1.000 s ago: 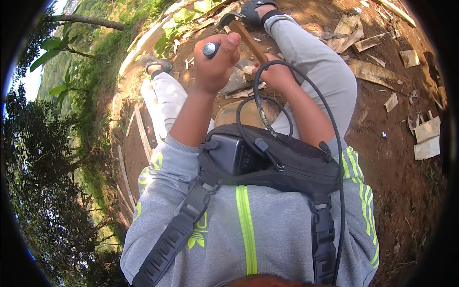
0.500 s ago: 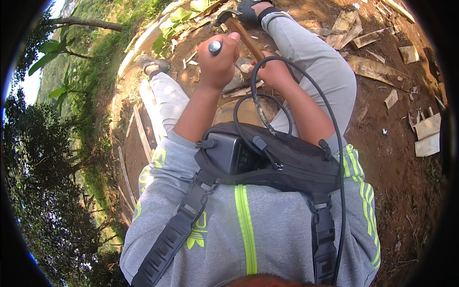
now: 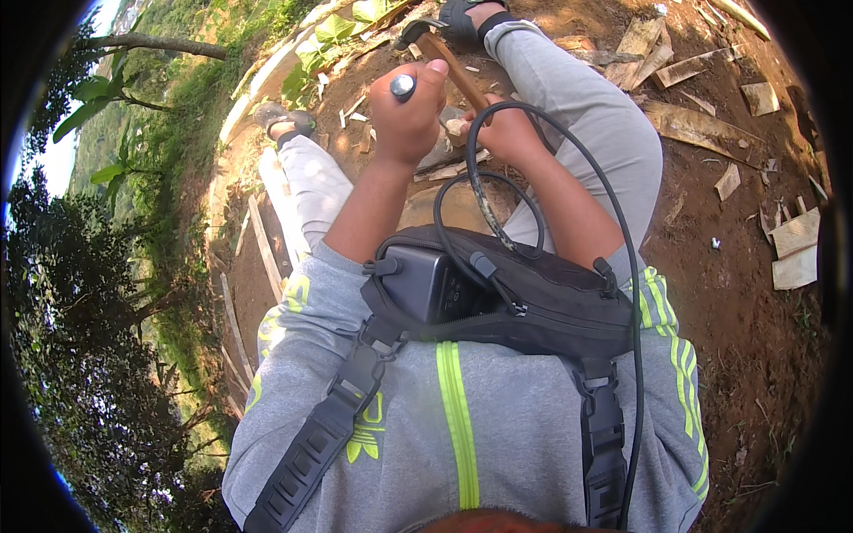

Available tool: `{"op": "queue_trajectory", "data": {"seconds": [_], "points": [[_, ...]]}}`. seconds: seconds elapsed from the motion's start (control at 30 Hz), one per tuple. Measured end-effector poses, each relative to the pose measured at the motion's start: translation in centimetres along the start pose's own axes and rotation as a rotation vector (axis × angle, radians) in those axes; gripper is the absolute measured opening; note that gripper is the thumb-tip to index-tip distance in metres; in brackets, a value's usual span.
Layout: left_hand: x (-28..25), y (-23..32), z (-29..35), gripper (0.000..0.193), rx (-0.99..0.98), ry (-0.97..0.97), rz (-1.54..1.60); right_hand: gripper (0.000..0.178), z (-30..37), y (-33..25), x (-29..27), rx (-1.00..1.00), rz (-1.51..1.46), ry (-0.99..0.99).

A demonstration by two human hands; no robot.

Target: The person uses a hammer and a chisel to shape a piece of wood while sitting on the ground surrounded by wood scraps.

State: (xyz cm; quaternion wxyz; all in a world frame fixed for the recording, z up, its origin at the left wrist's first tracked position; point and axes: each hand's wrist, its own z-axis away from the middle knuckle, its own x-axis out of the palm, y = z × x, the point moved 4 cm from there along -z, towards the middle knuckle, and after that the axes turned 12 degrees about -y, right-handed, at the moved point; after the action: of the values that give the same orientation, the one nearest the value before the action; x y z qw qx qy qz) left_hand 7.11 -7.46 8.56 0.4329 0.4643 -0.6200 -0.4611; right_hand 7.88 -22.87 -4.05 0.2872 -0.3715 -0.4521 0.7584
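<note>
My left hand [image 3: 404,120] is closed in a fist around a chisel [image 3: 402,87]; its round metal butt and a bit of dark handle show, while the blade is hidden below the fist. My right hand [image 3: 508,131] grips a hammer [image 3: 455,71] low on its wooden handle. The dark hammer head [image 3: 416,33] lies beyond my left hand, with the handle slanting down to the right. Between and below the two hands is a small pale wooden piece [image 3: 456,125], partly covered by them. A looped black cable [image 3: 582,160] passes in front of my right wrist.
Split wood pieces [image 3: 697,124] and pale boards [image 3: 795,249] lie on brown soil at the right. My outstretched legs [image 3: 586,124] flank the work spot. A black chest bag [image 3: 533,302] sits below my hands. Long wooden strips [image 3: 262,244] lie left; greenery borders the ground.
My left hand and the chisel's butt have shifted very slightly to the right. The hammer stays in nearly the same place in my right hand.
</note>
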Motion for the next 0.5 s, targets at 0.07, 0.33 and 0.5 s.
{"op": "queue_trajectory", "data": {"seconds": [0.07,0.33,0.5], "points": [[0.0,-0.1,0.0,0.04,-0.011,0.01,-0.029,0.041,0.2,-0.2,-0.1,0.029,0.001,-0.015],[-0.1,-0.2,0.0,0.04,-0.013,0.043,-0.038,0.043,0.1,0.1,-0.1,0.014,0.039,-0.021],[0.0,0.1,0.1,0.04,0.01,0.041,-0.031,0.042,0.1,0.0,-0.2,0.002,0.047,-0.02]]}}
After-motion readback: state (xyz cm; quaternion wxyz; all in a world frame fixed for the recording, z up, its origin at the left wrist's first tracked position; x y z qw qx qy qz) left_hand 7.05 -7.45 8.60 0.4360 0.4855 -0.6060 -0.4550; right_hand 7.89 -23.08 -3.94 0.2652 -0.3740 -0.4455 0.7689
